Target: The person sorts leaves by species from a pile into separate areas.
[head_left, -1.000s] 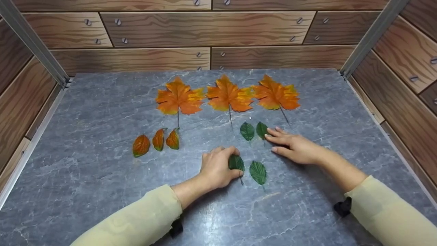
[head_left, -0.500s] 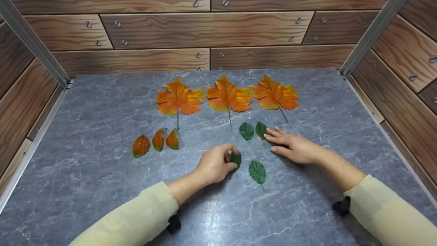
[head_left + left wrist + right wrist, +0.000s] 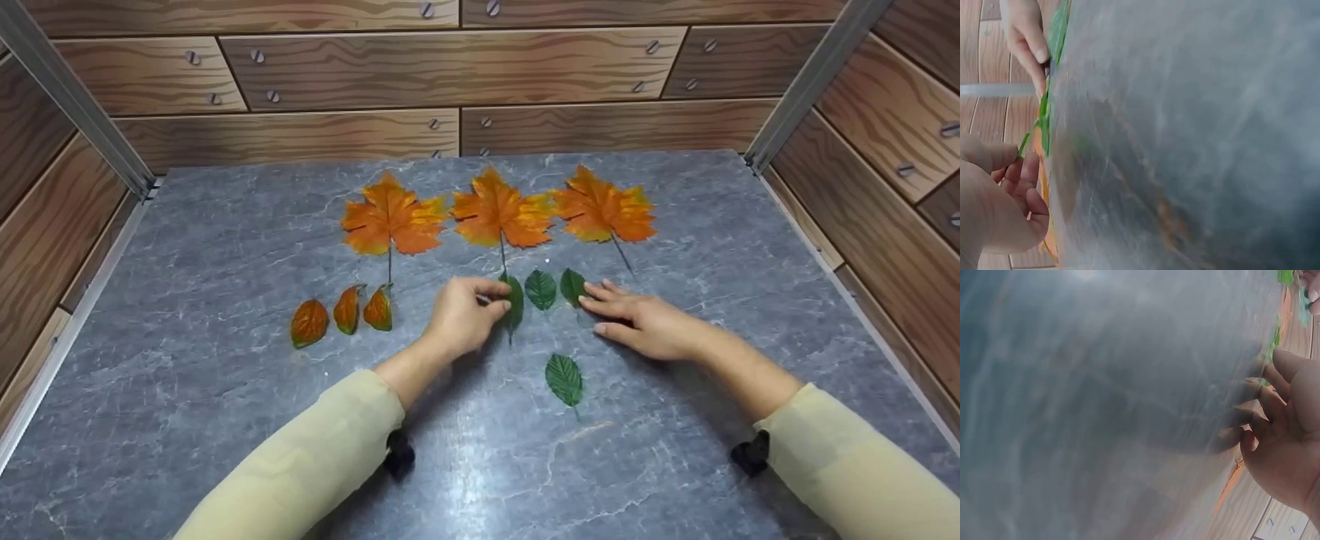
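Note:
Between thumb and fingers, my left hand (image 3: 466,313) pinches a green leaf (image 3: 514,304) by its left edge, beside two other green leaves. In the left wrist view this pinched leaf (image 3: 1023,144) appears edge-on at the fingertips. The middle green leaf (image 3: 540,289) lies flat on the table. My right hand (image 3: 651,324) rests on the table with fingers extended, its fingertips at the right edge of another green leaf (image 3: 572,287). Nearer the front lies one more green leaf (image 3: 564,379), apart from both hands.
Three orange maple leaves, among them the middle one (image 3: 502,210), lie in a row at the back. Three small orange-green leaves, including the leftmost (image 3: 309,322), lie to the left. The grey marbled table (image 3: 187,450) is enclosed by wood-patterned walls (image 3: 450,67).
My left hand has lifted the green leaf from beside the front leaf and carried it away from me, up to the left of the row of two. My right hand has stayed in place.

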The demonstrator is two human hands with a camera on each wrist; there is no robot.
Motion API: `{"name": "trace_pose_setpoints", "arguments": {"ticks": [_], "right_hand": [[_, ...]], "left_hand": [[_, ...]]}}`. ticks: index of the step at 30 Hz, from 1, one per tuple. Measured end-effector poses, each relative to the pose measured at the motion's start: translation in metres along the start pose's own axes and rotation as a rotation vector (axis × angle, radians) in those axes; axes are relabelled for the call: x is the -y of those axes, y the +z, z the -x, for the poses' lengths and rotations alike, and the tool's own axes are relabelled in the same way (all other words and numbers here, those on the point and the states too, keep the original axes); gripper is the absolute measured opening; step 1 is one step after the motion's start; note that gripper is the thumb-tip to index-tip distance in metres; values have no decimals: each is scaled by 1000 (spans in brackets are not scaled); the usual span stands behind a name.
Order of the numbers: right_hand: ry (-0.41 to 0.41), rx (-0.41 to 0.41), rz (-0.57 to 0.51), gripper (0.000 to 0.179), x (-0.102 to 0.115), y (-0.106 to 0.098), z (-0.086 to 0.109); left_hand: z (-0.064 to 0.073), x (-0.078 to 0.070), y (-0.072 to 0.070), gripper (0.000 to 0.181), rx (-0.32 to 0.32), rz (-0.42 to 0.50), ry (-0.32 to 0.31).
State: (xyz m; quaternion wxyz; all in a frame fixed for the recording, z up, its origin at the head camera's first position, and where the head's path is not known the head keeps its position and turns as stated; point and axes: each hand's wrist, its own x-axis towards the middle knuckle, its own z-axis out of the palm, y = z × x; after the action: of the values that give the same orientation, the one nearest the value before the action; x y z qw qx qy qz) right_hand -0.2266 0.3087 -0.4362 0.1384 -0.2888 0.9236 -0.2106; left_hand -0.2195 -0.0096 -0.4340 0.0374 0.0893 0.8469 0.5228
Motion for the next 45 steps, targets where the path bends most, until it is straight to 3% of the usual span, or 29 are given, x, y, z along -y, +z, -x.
{"name": "trace_pose_setpoints", "arguments": {"ticks": [9, 17, 30, 45], "right_hand": [[-9, -1, 1, 53, 0, -1, 2], [-2, 1, 4, 54, 0, 1, 3], [-7, -3, 15, 53, 1, 0, 2], [-33, -13, 0, 53, 0, 1, -1]], "left_hand": [[-19, 7, 8, 19, -67, 26, -33], [-25, 12, 14, 16, -104, -47, -34], [-27, 13, 13, 16, -73, -136, -37], [-27, 11, 10, 20, -38, -134, -80]]}}
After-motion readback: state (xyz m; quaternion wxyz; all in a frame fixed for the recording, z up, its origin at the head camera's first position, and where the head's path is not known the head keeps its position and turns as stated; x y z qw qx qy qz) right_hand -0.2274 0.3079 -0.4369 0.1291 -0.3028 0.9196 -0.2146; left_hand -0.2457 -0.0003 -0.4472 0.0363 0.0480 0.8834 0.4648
